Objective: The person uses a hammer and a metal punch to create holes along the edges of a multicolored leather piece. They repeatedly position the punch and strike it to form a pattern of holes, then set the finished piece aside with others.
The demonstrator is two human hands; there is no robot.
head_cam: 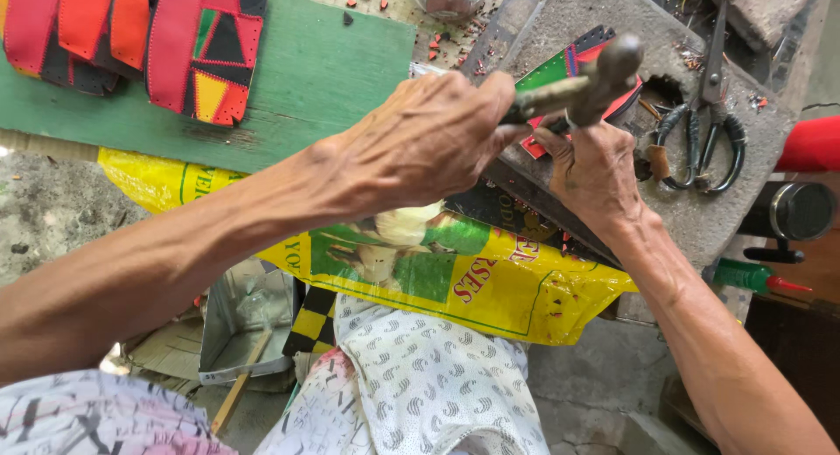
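While the left hand [420, 144] is wrapped tight around a hammer [582, 79], the right hand [595, 171] presses its fingers on a red, green and black patchwork piece [569, 66]. That piece lies on a grey stone block [700, 201], under the hammer head. Black scissors [709, 127] rest beside it on the block.

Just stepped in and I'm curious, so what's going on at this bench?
A person is working on a colourful strip of green, red and black material laid on a grey stone block. The left hand grips a metal hammer raised over the strip, while the right hand pins the strip down. Black-handled scissors lie on the block, and more finished strips rest on a green board.
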